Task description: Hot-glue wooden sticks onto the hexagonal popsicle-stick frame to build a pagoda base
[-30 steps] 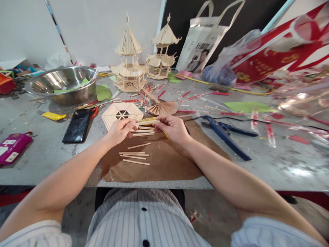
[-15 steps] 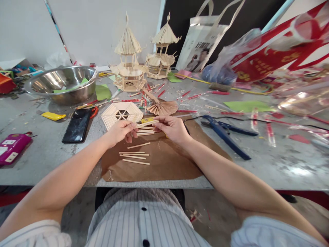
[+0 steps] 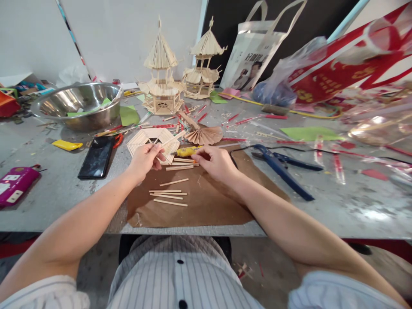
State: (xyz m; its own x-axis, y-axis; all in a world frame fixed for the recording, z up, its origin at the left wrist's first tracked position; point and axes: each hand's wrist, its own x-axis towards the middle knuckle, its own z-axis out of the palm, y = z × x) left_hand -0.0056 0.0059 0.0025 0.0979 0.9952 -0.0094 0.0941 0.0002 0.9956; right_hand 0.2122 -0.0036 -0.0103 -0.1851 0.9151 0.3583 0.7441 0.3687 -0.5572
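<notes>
My left hand [image 3: 146, 159] pinches a thin pale wooden stick [image 3: 175, 139], which slants up to the right over a hexagonal stick panel [image 3: 135, 146]. My right hand [image 3: 217, 161] is curled, its fingertips together at the right end of a small pile of sticks [image 3: 180, 167]; what they hold, if anything, is hidden. Behind its fingers lies a yellow tool [image 3: 186, 152], partly covered, its kind unclear. Several loose sticks [image 3: 167, 193] lie nearer me on a brown sheet [image 3: 209, 206].
Two stick-built pagodas [image 3: 161, 60] stand at the back. Left are a steel bowl [image 3: 48, 107], a yellow cutter [image 3: 67, 145], a phone [image 3: 95, 158] and a purple box [image 3: 17, 184]. Right lie blue-handled pliers [image 3: 283, 171] and a black cord [image 3: 347, 152]. A folded paper fan [image 3: 204, 134] lies behind my hands.
The hands have moved apart from the sticks held between them. The stick in my left hand now points up to the right, while my right fingertips are slightly lower, by the pile.
</notes>
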